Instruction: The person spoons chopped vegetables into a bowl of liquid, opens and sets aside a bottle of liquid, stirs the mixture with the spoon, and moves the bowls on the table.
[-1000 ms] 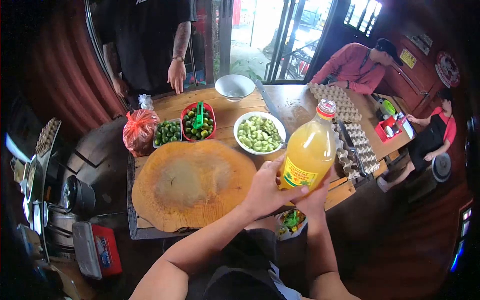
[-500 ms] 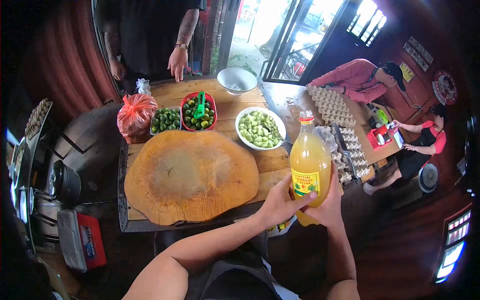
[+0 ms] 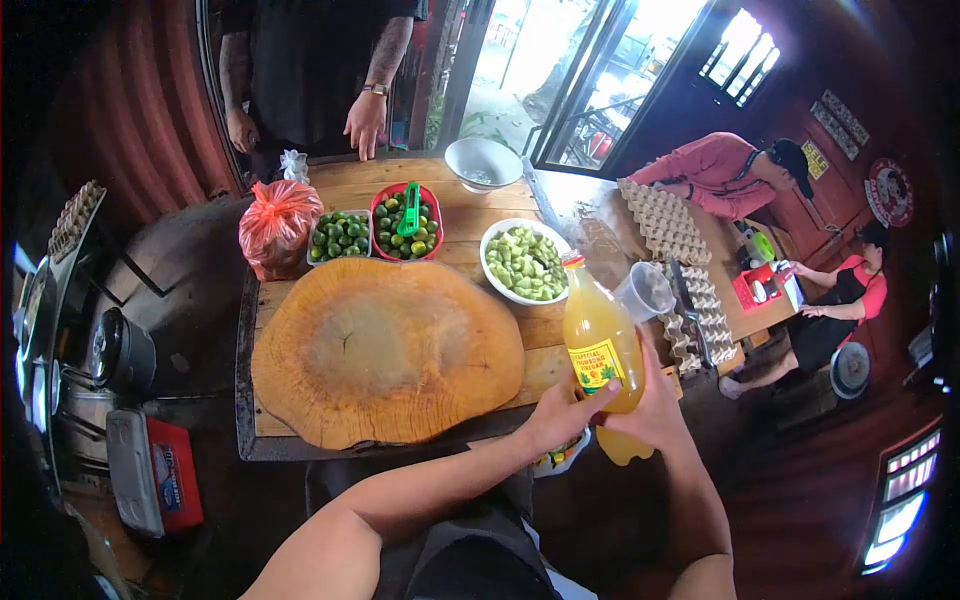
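A large clear bottle of yellowish vinegar (image 3: 600, 320) with a yellow label is held in both hands, its neck leaning to the left. My left hand (image 3: 563, 412) wraps the label side, thumb across the front. On the other side, my right hand (image 3: 655, 405) grips the lower body. A red ring shows at the neck; whether a cap is on, I cannot tell. Just left of the neck stands a white bowl of chopped pale green pieces (image 3: 524, 262) with a utensil handle at its rim. A clear plastic container (image 3: 643, 292) stands right of the bottle.
A thick wooden chopping block (image 3: 390, 350) covers the table's front left. Behind it sit a tied red plastic bag (image 3: 278, 228), small green citrus in a tub (image 3: 340, 236) and a red basket (image 3: 432, 243), and a white bowl (image 3: 484, 163). Egg trays (image 3: 665, 220) and several people are around.
The bottle has tipped from nearly upright to leaning left, its neck lower and nearer the bowl of chopped pieces. Both hands have kept their grip. The view has shifted slightly.
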The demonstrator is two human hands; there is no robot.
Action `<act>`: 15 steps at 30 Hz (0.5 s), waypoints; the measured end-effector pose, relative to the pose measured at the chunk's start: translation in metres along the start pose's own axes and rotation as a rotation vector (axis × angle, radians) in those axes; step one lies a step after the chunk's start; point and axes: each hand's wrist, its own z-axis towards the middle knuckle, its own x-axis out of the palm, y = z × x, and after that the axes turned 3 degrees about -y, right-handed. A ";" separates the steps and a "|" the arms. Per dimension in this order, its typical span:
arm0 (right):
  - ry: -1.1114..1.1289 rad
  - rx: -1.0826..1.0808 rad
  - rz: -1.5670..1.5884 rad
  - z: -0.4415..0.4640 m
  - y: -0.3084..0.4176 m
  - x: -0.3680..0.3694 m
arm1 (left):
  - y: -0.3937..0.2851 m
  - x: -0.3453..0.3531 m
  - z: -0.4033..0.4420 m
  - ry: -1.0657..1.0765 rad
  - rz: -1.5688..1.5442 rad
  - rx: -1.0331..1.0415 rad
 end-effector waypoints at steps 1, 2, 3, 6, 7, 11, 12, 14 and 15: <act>0.027 0.008 -0.003 0.002 0.000 -0.001 | 0.000 0.001 -0.001 -0.024 -0.015 0.041; 0.054 0.016 -0.006 0.004 0.000 -0.001 | -0.001 0.001 -0.002 -0.049 -0.030 0.082; 0.056 0.016 -0.007 0.005 0.000 -0.002 | -0.001 0.001 -0.002 -0.049 -0.033 0.081; 0.087 0.048 0.026 0.008 0.000 -0.004 | -0.004 0.001 -0.002 -0.010 -0.136 0.101; 0.102 0.061 0.025 0.009 -0.001 -0.005 | -0.004 0.001 -0.002 0.008 -0.174 0.075; 0.131 0.097 0.001 0.011 0.004 -0.007 | 0.005 0.004 0.004 0.025 -0.258 0.084; 0.131 0.097 -0.001 0.011 0.004 -0.007 | 0.005 0.005 0.004 0.025 -0.259 0.084; 0.149 0.104 -0.005 0.012 0.003 -0.008 | 0.005 0.006 0.004 0.016 -0.282 0.064; 0.149 0.103 -0.006 0.012 0.001 -0.008 | 0.004 0.005 0.004 0.016 -0.283 0.065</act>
